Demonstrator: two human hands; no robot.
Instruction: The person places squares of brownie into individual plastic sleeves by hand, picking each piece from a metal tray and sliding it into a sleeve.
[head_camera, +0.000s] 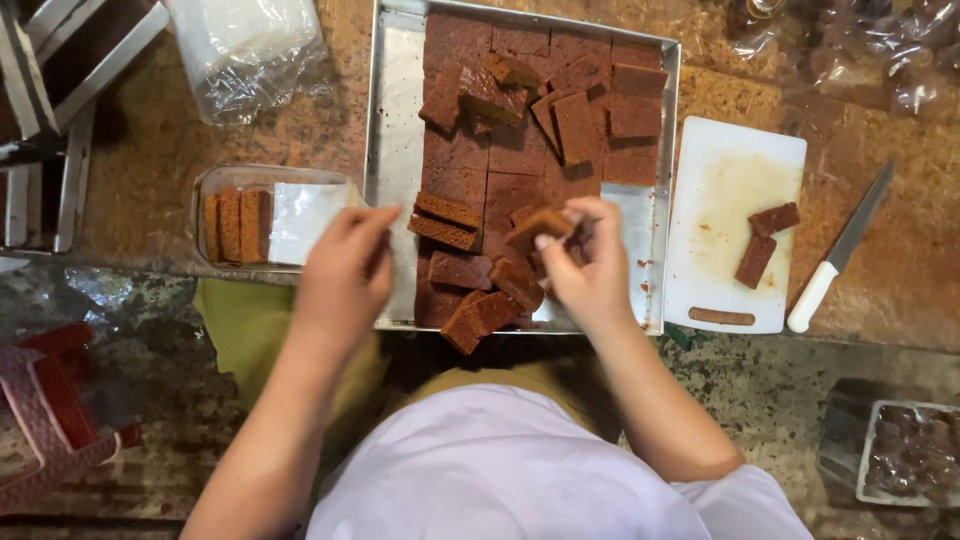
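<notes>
A metal baking tray (392, 120) holds several brown cake slices (520, 150), some flat, some stacked loosely. My right hand (590, 265) is over the tray's near part, fingers closed on one brown cake slice (535, 225). My left hand (345, 270) hovers at the tray's left edge, fingers curled, next to two slices (445, 220); I cannot tell whether it holds anything. Left of it a clear plastic box (300, 215) lies on the counter with three slices (235, 225) standing in its left end.
A white cutting board (725, 190) with two slices (765, 240) lies right of the tray, a white-handled knife (835, 255) beside it. Plastic bags (245, 45) sit at the back left. A container of dark pieces (910, 450) stands lower right, a red stool (50, 420) lower left.
</notes>
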